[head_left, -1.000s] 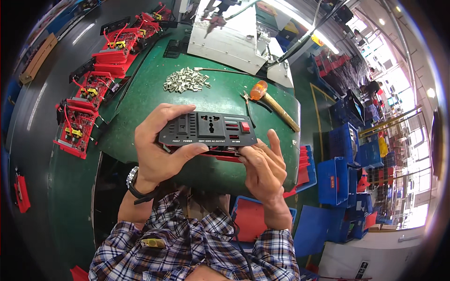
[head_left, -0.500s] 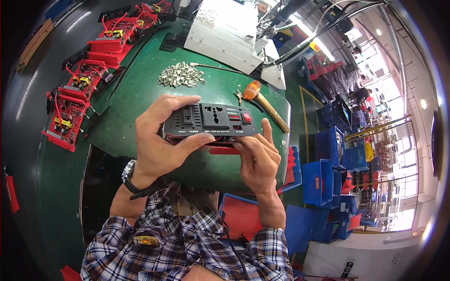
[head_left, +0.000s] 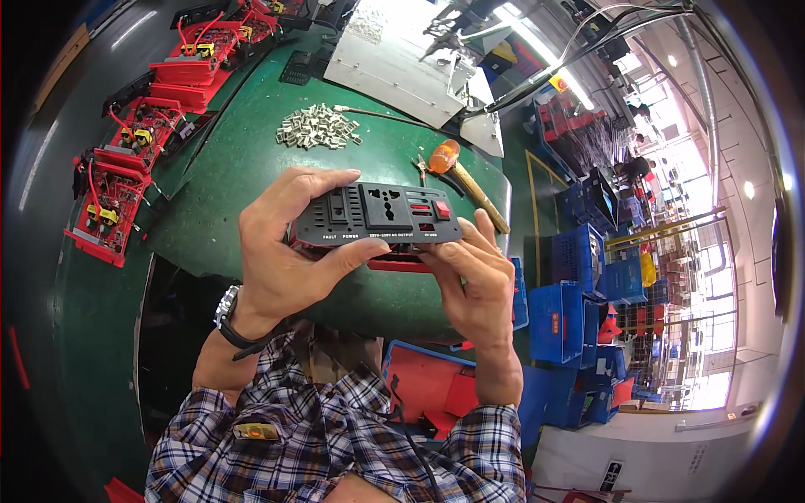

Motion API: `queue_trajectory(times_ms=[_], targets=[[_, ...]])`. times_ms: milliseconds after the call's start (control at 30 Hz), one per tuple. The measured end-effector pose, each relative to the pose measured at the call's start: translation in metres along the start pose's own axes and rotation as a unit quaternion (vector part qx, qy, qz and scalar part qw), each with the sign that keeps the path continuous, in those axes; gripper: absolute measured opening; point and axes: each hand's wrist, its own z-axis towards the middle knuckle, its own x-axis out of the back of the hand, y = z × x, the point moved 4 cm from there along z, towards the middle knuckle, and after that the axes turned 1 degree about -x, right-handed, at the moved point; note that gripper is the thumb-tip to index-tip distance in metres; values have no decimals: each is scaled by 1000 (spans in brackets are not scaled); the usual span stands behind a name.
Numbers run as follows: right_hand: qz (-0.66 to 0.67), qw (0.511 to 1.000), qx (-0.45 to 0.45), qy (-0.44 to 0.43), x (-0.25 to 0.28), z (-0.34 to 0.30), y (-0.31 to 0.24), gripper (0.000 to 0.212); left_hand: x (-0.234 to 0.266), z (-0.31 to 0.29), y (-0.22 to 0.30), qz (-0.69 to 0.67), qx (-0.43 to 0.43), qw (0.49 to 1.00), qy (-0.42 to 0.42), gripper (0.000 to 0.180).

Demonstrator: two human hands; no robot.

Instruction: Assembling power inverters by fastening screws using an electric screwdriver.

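Above the near part of the bench I hold a power inverter with a black end panel [head_left: 386,214] tilted up toward me. The panel carries a multi-pin socket, slots and a red rocker switch [head_left: 442,210]; part of its red housing [head_left: 404,265] shows beneath. My left hand [head_left: 289,239] is closed around the panel's left end, thumb along the near edge and fingers over the far side. My right hand [head_left: 474,281] is closed at the right end, with bent fingers against the panel's lower edge. Their tips are partly hidden below it.
A pile of small pale clips [head_left: 319,127] lies on the green bench [head_left: 239,180]. A mallet [head_left: 470,186] and pliers [head_left: 422,170] lie beyond the panel's right end. Opened red inverters [head_left: 109,210] line the left. Blue crates [head_left: 556,323] stand at right; a metal fixture [head_left: 394,80] stands behind.
The right hand has shifted slightly right and turned at the panel's lower edge. The left hand keeps its hold. The whole view has shifted a little.
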Motion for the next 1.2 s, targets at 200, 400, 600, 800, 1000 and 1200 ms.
queue_trajectory(times_ms=[200,400,600,800,1000,1200], targets=[[-19,998,37,-38,0,-8,5,17,1,-2,-4,-13,-19,1000,-7,56],[-176,971,164,-15,-4,-16,9,47,1,2,-6,-9,9,1000,-6,54],[-81,983,154,64,19,-31,12,49,5,1,-7,-2,-12,999,-42,54],[-9,996,28,-85,3,22,16,83,6,3,1,-1,-25,993,-119,60],[182,977,-53,-100,-8,24,28,84,8,5,4,-29,-41,993,-103,86],[185,973,-39,-130,-8,28,20,72,15,-5,-15,5,-46,995,-90,94]])
